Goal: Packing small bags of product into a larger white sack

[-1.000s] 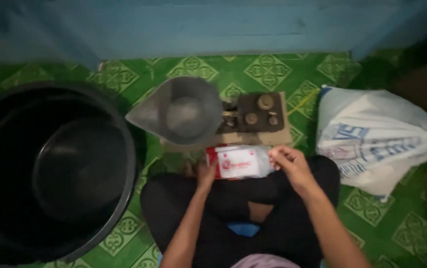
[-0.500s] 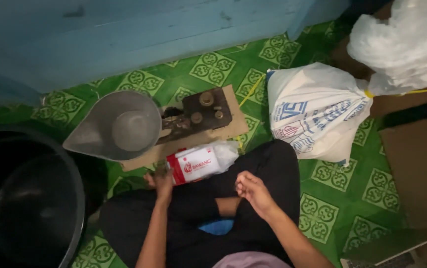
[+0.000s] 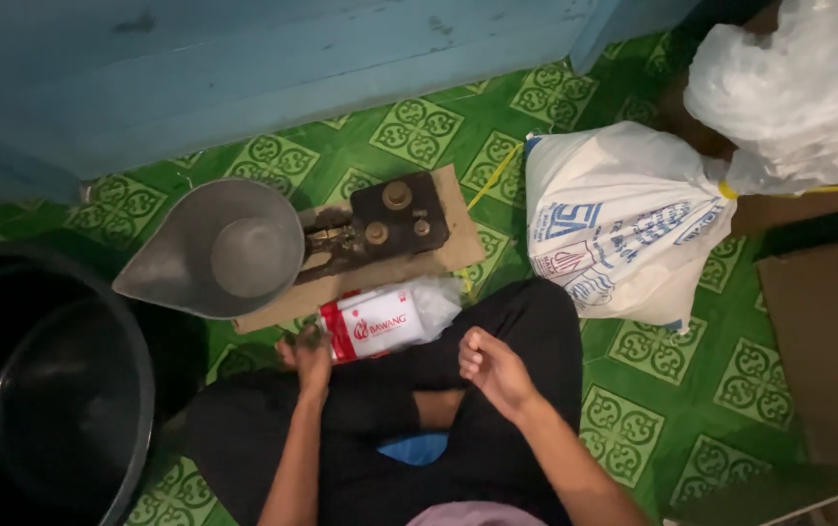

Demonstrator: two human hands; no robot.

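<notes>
The person sits cross-legged on a green patterned floor [image 3: 633, 429], low in the middle of the frame. Their left hand [image 3: 307, 353] is at the left end of a small red-and-white plastic packet [image 3: 380, 323], fingers curled onto its edge and pinching it. The packet lies just above the knees, across the lower edge of a cardboard sheet [image 3: 438, 258], its clear end pointing right. The right hand [image 3: 487, 365] rests over the dark trouser leg, just below and to the right of the packet and apart from it. Its fingers are curled loosely inward, nearly closed; I cannot tell whether anything small sits between them.

Above the packet, on the cardboard, stands an old balance scale [image 3: 380, 229] with round metal weights on its dark platform. Its grey metal scoop pan [image 3: 214, 258] reaches out to the left. At the left edge of the frame is a big black tub [image 3: 136, 390], its rim close to the left knee. To the right of the scale is a full white sack [image 3: 623, 229] with blue print, tied at the neck, and a second white plastic bag [image 3: 789, 88] fills the upper right corner. A blue wooden wall [image 3: 292, 68] runs across the top.
</notes>
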